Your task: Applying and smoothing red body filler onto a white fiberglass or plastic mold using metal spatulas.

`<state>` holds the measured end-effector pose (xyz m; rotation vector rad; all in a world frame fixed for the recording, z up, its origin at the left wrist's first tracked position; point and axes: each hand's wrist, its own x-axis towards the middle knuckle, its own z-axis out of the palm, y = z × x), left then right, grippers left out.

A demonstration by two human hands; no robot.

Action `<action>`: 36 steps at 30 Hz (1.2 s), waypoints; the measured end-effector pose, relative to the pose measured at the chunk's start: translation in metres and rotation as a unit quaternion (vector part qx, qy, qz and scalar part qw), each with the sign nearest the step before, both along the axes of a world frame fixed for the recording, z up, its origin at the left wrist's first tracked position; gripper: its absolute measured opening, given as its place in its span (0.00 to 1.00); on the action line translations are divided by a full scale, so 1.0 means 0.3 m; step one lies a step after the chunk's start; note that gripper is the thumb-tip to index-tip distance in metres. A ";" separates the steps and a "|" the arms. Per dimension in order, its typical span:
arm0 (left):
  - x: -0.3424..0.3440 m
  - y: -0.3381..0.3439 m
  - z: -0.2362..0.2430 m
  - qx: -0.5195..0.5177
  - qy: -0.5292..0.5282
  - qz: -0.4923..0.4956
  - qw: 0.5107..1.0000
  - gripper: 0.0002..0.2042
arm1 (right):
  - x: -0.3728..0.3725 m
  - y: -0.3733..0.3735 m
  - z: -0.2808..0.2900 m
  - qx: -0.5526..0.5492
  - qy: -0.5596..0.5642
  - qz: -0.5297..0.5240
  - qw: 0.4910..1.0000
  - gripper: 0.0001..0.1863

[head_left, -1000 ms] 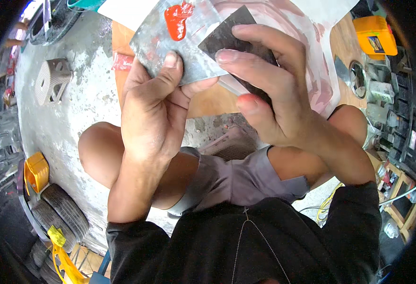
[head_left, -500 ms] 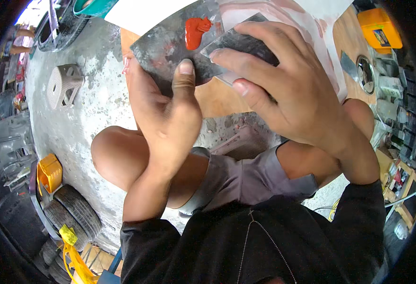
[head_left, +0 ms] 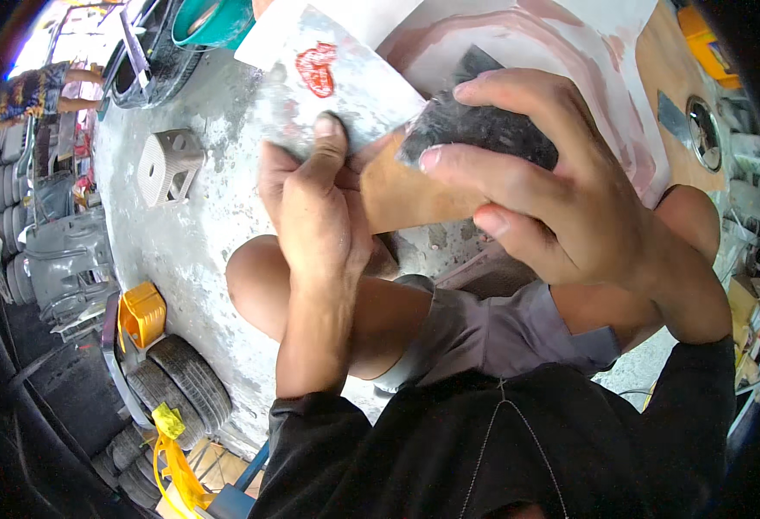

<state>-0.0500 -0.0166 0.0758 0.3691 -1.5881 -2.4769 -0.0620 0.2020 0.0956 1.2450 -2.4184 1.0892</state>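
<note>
My left hand is closed on a thin metal plate, thumb on top and fingers beneath. The plate is tilted and catches the light. A small dab of red putty with a rough surface sits on it. Between the fingers of my right hand is a dark, flat, square-cornered spreader, just right of the plate's corner. Beyond both hands lies a white panel with smoothed pinkish filler on it. Whether any putty is on the spreader's underside is hidden.
A brown wooden board lies under the panel. At the right are a grey flat blade, a round metal lid and a yellow container. To the left stand a stool, tyres and a teal basin. Another person is far left.
The spreader has come off the plate toward the right. The plate has tilted and now shines. The thick red dab looks smaller and rougher. The whole view has shifted, with things appearing further right.
</note>
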 end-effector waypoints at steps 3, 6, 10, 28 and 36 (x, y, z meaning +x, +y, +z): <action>0.026 0.036 0.003 0.121 -0.058 -0.044 0.990 0.16 | -0.002 -0.036 -0.027 -0.064 0.043 0.046 0.996 0.24; 0.037 -0.011 -0.027 0.174 -0.025 -0.101 0.979 0.18 | -0.031 -0.025 -0.060 -0.042 0.064 0.011 0.997 0.23; 0.034 -0.038 -0.007 0.160 -0.004 -0.110 0.981 0.16 | -0.103 0.049 -0.051 0.087 0.095 -0.053 0.990 0.19; 0.047 0.042 -0.002 -0.031 -0.097 -0.102 0.990 0.12 | -0.122 0.076 -0.077 0.117 0.326 -0.001 0.938 0.14; 0.039 0.055 0.002 -0.021 -0.077 -0.119 0.990 0.14 | -0.141 0.083 -0.095 0.124 0.363 -0.018 0.923 0.16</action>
